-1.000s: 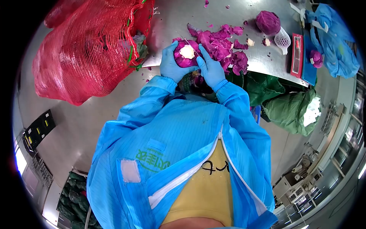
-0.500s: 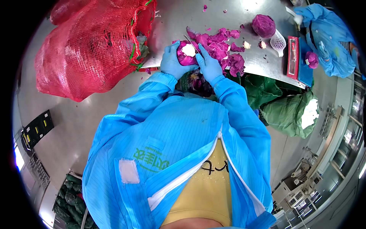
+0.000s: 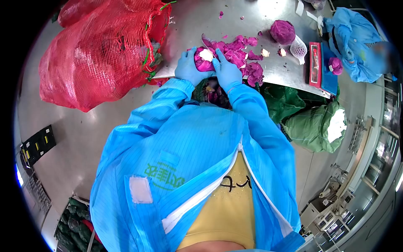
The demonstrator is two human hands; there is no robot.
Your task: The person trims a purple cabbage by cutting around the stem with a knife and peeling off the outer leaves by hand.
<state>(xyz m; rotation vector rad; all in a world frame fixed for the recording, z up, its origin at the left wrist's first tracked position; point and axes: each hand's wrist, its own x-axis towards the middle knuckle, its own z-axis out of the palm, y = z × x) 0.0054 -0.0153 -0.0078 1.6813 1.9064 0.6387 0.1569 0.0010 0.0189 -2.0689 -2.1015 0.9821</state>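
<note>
A red cabbage [image 3: 202,63] with its pale cut stem end facing up is held above the near edge of the steel table. My left hand [image 3: 189,67], in a blue glove, wraps around its left side and underneath. My right hand [image 3: 228,72], also gloved in blue, is closed at the cabbage's right side, its thumb near the cut end. A thin knife blade showed at this hand a moment ago; now it is mostly hidden by the fingers. Loose purple leaves [image 3: 235,51] are heaped on the table just beyond my right hand.
A big red mesh sack [image 3: 100,54] stands at left. On the steel table [image 3: 191,21] are a whole red cabbage [image 3: 282,32], a white foam net [image 3: 298,49] and a blue-and-red scale [image 3: 315,65] bearing a small cabbage [image 3: 335,66]. Green sacks [image 3: 317,126] sit below; a co-worker's blue sleeve [image 3: 352,42] is at right.
The view has shifted slightly. My left hand keeps its hold on the cabbage. My right hand has turned a little against its side, and the thin blade no longer shows clearly.
</note>
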